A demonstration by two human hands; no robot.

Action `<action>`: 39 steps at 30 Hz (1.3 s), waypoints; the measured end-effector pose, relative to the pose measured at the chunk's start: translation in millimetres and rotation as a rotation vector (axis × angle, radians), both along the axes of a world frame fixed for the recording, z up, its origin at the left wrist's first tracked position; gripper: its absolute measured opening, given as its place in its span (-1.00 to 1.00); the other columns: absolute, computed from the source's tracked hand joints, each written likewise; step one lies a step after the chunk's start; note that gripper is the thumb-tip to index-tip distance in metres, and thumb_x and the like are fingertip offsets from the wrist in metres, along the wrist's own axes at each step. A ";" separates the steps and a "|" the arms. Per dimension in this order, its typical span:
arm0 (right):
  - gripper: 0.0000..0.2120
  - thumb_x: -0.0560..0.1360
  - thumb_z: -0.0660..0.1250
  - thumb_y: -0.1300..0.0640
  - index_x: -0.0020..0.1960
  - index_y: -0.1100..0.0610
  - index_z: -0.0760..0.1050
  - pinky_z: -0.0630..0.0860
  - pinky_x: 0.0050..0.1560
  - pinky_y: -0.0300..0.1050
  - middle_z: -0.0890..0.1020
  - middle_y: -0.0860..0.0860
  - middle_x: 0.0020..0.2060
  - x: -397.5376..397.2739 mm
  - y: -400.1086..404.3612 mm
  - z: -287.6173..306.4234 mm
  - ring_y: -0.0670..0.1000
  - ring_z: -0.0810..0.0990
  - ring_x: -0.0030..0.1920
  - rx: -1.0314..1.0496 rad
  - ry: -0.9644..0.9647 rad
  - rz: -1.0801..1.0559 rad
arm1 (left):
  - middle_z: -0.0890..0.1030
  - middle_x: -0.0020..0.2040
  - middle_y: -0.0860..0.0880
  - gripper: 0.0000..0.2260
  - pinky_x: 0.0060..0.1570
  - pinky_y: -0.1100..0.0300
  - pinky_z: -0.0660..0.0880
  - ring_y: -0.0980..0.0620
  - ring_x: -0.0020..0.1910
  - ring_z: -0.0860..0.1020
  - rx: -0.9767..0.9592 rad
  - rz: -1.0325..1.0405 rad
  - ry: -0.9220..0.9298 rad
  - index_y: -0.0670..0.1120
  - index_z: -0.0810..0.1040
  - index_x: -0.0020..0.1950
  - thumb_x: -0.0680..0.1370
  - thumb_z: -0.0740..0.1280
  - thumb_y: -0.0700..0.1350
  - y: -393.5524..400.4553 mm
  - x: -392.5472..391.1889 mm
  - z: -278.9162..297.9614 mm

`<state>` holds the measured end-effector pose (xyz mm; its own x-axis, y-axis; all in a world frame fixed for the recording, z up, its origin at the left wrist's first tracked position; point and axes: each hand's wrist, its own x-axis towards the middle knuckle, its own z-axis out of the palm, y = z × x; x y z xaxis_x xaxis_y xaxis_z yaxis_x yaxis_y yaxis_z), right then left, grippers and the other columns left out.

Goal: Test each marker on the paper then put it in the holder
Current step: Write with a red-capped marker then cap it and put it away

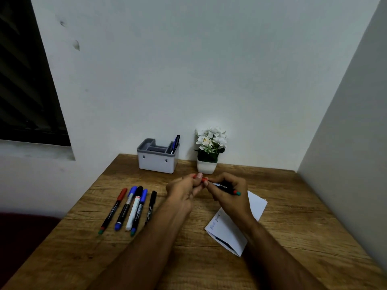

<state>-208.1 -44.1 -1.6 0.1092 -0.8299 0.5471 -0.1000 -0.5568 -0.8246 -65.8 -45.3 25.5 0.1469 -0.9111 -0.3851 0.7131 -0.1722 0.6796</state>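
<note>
Above the paper (232, 231), right hand (227, 195) fingers clamp the red marker (225, 187), left hand (184, 191) fingers pinch its cap (201, 178); a skewed pull risks inking skin.

Both forearms are extending forward and converging at centre. The left hand (182, 192) is curling closed, fingertips pinching. The right hand (227, 194) is gripping with fingers wrapped, knuckles facing up.

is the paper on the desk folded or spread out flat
Folded. The paper shows a doubled edge and a second layer at its near corner, with handwriting on top. The right hand hides part of it.
</note>
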 end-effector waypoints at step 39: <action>-0.92 0.56 0.39 0.20 0.01 0.08 0.65 0.63 -0.10 -0.20 0.71 -0.06 -0.14 61.1 -57.6 -0.3 -0.12 0.66 -0.13 0.051 0.627 -0.044 | 0.70 -0.10 -0.09 -0.76 -0.05 0.28 0.59 0.06 -0.12 0.66 -0.293 0.433 -1.239 -0.20 0.68 0.08 0.43 0.50 -0.34 -114.1 102.7 40.6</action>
<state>-147.0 -101.7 -1.9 0.3614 -0.8645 0.3494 -0.5952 -0.5023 -0.6273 36.9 -159.5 66.0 0.5492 -0.7284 0.4096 -0.4336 0.1706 0.8848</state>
